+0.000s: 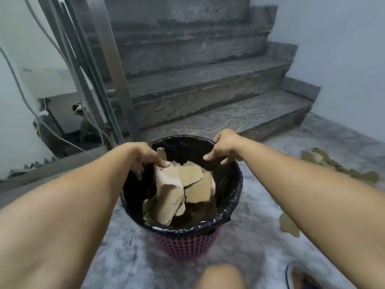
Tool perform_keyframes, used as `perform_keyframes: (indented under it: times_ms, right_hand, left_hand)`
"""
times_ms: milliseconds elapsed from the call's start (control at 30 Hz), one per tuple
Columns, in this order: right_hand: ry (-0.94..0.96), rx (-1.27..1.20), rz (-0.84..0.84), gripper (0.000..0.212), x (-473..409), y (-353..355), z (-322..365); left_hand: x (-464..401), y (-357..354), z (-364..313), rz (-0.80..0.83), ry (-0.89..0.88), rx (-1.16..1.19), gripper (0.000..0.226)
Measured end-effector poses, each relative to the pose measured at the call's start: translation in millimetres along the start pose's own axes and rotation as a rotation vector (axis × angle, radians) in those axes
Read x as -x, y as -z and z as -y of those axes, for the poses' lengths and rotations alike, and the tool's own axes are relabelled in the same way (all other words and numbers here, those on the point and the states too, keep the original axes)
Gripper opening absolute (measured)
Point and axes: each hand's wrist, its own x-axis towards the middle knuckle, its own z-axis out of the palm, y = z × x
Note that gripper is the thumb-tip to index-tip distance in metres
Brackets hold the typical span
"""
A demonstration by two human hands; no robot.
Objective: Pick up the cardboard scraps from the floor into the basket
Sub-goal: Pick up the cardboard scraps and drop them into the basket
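- We judge the scraps (339, 166) light, stiff and flat (torn edges may snag); best pinched by an edge or scooped several at once.
- Many already sit in the basket (183, 245), heaped at its centre; more lie on the floor (260, 205) at three o'clock from it, one nearer at four o'clock.
- Our left hand (143, 158) is at the rim at ten o'clock, grip pinched on the black liner (231, 184) or a scrap there; we cannot tell which.
- Our right hand (224, 148) is at one o'clock, grip curled together on the liner edge, thumb pointing inward.
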Motion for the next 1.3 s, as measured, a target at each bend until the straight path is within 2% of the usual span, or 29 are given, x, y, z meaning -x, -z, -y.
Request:
perform_keyframes:
  times_ms: [100, 200, 267, 300, 367, 400, 500, 667, 767, 867, 967, 1100, 1300]
  right_hand:
    - [0.053, 0.136, -0.206, 0.045, -1, 0, -16]
    - [0.019, 0.308, -0.344, 0.046, -1, 2, -32]
    - [-0.085, 0.325, -0.294, 0.046, 1, 1, -44]
    - [-0.140, 0.271, -0.212, 0.039, 2, 0, -50]
    - [-0.223, 0.128, -0.068, 0.016, 5, -3, -60]
    - [-0.236, 0.082, -0.047, 0.008, 7, -5, -64]
    - [-0.185, 0.014, -0.140, 0.011, 5, -2, -74]
    - [-0.154, -0.068, -0.316, 0.006, -6, 33, -88]
    - [-0.185, -0.126, -0.390, 0.020, -23, 64, -108]
    - [-0.252, -0.200, -0.450, 0.020, -39, 93, -129]
    - [-0.273, -0.288, -0.509, 0.032, -54, 114, -150]
    - [-0.307, -0.355, -0.557, 0.028, -63, 128, -167]
    - [-0.311, -0.423, -0.562, 0.018, -60, 134, -173]
  left_hand:
    - [-12, 1, 18, -0.148, -0.068, -0.072, 0.071]
    - [-19, 7, 30, -0.498, -0.178, -0.301, 0.047]
    - [-19, 6, 35, -0.654, -0.190, -0.461, 0.036]
    - [-21, 5, 38, -0.677, -0.164, -0.506, 0.034]
    - [-25, 0, 43, -0.675, -0.105, -0.519, 0.032]
    - [-27, -2, 45, -0.679, -0.086, -0.511, 0.032]
    - [-33, -6, 41, -0.686, -0.114, -0.492, 0.029]
    - [-35, -22, 12, -0.603, -0.297, -0.356, 0.034]
    - [-38, -45, -9, -0.569, -0.363, -0.325, 0.034]
    - [-49, -75, -32, -0.555, -0.431, -0.372, 0.037]
    - [-60, -111, -54, -0.491, -0.517, -0.460, 0.056]
    - [-74, -151, -70, -0.415, -0.555, -0.558, 0.081]
    - [-81, -174, -82, -0.421, -0.515, -0.629, 0.081]
